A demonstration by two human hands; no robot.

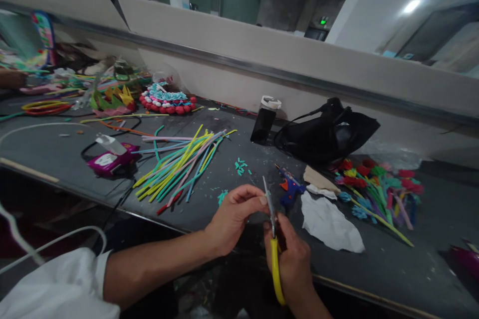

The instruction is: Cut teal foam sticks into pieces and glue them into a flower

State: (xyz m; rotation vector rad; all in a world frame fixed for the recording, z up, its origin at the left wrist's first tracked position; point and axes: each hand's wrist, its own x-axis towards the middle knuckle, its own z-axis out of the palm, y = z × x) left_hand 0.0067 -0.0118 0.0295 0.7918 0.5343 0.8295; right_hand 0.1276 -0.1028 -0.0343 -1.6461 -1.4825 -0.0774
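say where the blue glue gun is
In the head view, the glue gun lies right of centre on the tabletop, between the scissors and the white sheet.

Worktop (pixel 228 157): dark grey
Near back edge: black tumbler (pixel 264 123), black bag (pixel 322 134)
Near front edge: pipe cleaners (pixel 181 164), green snippets (pixel 222 197)
Between edges: white paper (pixel 331 224), fuzzy flowers (pixel 361 169)

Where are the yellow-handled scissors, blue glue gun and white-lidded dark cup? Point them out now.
Yellow-handled scissors (pixel 274 248), head view: upper part of the yellow handle.
Blue glue gun (pixel 293 189), head view: on its blue body.
Dark cup (pixel 263 123), head view: on its side, below the white lid.
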